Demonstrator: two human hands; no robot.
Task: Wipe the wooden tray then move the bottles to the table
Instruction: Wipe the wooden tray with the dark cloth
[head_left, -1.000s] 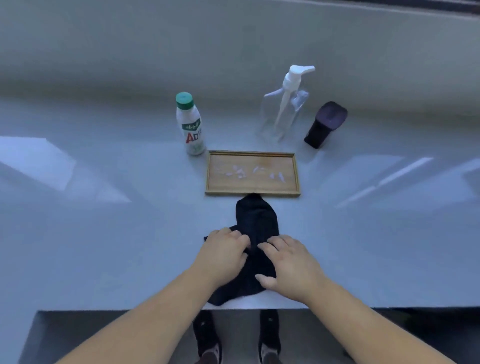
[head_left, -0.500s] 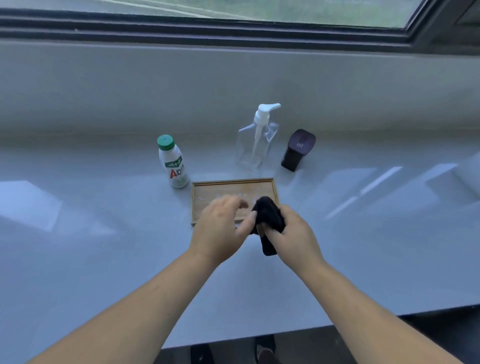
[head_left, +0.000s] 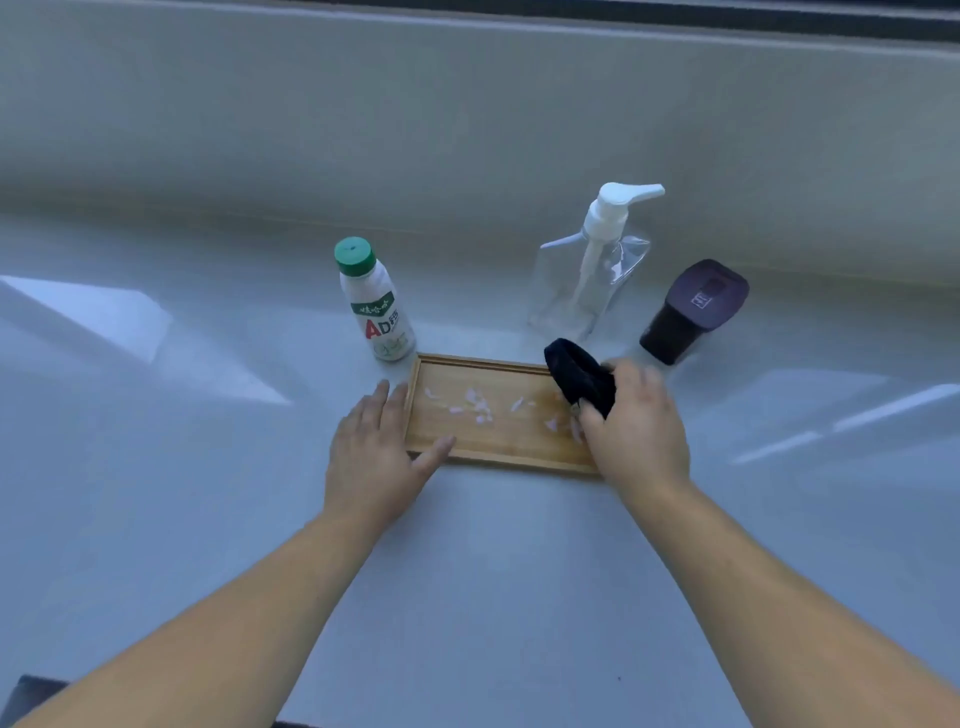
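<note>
- My left hand (head_left: 375, 451) lies flat on the table (head_left: 156, 493) at the left end of the wooden tray (head_left: 488, 452), fingers spread and released, thumb resting over the tray's near-left corner, forearm reaching in from the lower left.
- My right hand (head_left: 635, 426) sits over the tray's right end, fingers clenched around a bunched black cloth (head_left: 581, 378); the cloth sticks out past my knuckles toward the tray's far-right corner.
- I see small pale scraps (head_left: 480, 408) scattered across the tray floor, most of them near the middle.
- The tray lies on the table in front of me; behind it stand the green-capped white bottle (head_left: 375, 306) just past its far-left corner, the clear pump bottle (head_left: 592, 270) past its far-right, and a dark bottle (head_left: 691, 312) further right. None of them stands on the tray.
- Half a second ago both hands met over the tray's near edge, working the cloth together; now they have parted, the left bracing the tray and the right alone carrying the cloth.
- A second ago the cloth lay spread on the table near me; it is now balled up in my grip.
</note>
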